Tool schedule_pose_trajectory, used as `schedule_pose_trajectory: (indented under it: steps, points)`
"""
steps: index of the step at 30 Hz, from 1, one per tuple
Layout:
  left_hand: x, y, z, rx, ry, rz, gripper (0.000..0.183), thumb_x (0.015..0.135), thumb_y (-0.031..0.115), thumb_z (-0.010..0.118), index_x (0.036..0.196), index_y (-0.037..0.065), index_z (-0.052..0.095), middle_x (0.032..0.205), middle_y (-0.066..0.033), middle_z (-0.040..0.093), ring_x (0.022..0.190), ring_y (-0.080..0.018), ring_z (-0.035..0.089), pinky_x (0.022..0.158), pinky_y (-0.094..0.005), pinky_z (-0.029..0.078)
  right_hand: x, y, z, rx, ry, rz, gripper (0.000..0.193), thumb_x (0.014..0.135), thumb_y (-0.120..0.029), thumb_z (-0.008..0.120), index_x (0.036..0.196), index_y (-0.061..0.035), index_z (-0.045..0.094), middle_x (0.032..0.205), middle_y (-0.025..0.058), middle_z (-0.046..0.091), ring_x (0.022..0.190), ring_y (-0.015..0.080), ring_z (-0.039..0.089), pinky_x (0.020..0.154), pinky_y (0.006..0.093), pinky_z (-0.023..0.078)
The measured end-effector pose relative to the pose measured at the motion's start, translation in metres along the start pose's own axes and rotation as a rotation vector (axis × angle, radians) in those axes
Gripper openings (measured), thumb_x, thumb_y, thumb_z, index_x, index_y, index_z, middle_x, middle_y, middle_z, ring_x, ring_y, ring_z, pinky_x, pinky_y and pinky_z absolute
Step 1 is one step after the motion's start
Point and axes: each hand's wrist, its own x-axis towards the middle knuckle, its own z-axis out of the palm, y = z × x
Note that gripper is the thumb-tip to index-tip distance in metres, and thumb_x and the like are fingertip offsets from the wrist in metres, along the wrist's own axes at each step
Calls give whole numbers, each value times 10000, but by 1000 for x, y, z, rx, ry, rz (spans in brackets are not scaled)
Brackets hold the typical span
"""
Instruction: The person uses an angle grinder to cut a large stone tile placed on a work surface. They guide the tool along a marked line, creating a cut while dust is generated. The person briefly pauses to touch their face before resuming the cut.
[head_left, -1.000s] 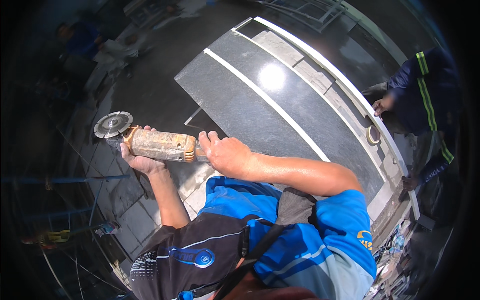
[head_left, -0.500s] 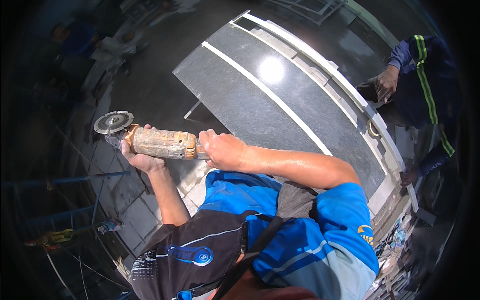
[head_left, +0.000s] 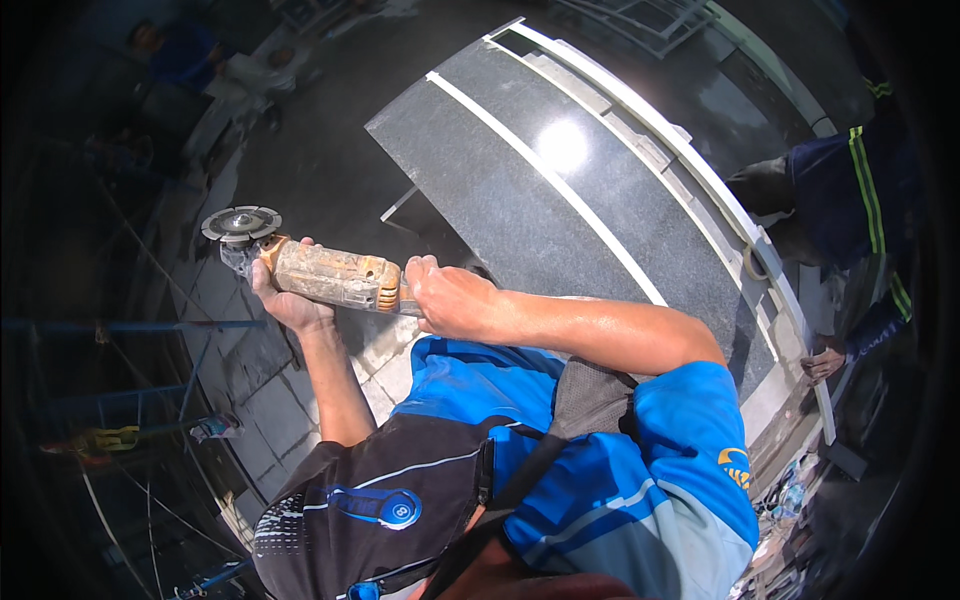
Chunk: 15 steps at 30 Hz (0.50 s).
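Two bare hands of mine hold one dusty angle grinder (head_left: 335, 276), out at about ten o'clock from the middle of my view. My left hand (head_left: 303, 311) cups the body from below, just behind the head, thumb and fingers curled up its sides; my right hand (head_left: 452, 299) is closed round the rear end, though whether a finger sits on a switch I cannot tell. The slotted disc (head_left: 243, 223) is beyond my left hand, also toward ten o'clock, face tipped up, and I see no guard over its upper side. Its slots show crisply, so I judge it still or slow. With my fingers so near the rim, a slip on the dust or a kick from the motor could bring skin to the edge. Over my chest, at six o'clock, the black strap (head_left: 511, 502) could snag if the tool came inward. A careless swing toward one o'clock might chip the dark slab (head_left: 480, 180); wider, it could reach the co-worker's hand (head_left: 825, 362) beside the white rail (head_left: 824, 405) at three to four o'clock.
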Motion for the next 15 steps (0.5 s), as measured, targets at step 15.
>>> schedule_pose_trajectory:
  steps: [15]
  points:
    - [1, -1, 5, 21, 77, 172, 590, 917, 550, 570, 1205, 35, 587, 969, -215, 687, 843, -328, 709, 746, -441, 615, 21, 12, 7, 43, 67, -82, 305, 794, 2, 626, 1035, 126, 486, 932, 320, 613, 761, 431, 701, 650, 446, 587]
